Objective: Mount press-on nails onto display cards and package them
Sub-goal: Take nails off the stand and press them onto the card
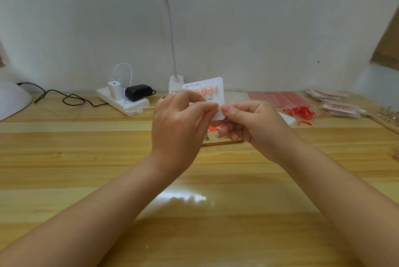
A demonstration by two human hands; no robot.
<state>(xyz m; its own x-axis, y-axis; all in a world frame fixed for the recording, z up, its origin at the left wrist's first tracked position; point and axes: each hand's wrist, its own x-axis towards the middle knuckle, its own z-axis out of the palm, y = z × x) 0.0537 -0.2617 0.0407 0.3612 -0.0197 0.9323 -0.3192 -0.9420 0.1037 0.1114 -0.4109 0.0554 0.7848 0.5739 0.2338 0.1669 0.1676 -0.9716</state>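
The wooden table (86, 158) lies under both hands, and a lit white lamp (172, 50) stands just behind them, its head above. Behind the left hand, further away, a white power strip (133, 105) carries a white charger (114, 89) and a black adapter (138, 91); a black cable (71, 99) runs further to the left, toward a white dome (13, 100) at the table edge. Behind the right hand lie red sheets (280, 98), and further right some stacked packets (341, 108). Between them and the right hand is a small heap of red strips (300, 112).

The left hand (179, 124) and the right hand (248, 122) are raised above the table, close together. Both pinch the white card (217, 102), which is held upright between them; the left fingers cover its left part, the right thumb presses its lower right corner. A row of pink nails (207, 90) sits on the top of the card. Below the hands, a wooden stand (224, 141) with metal holders is mostly hidden by them.
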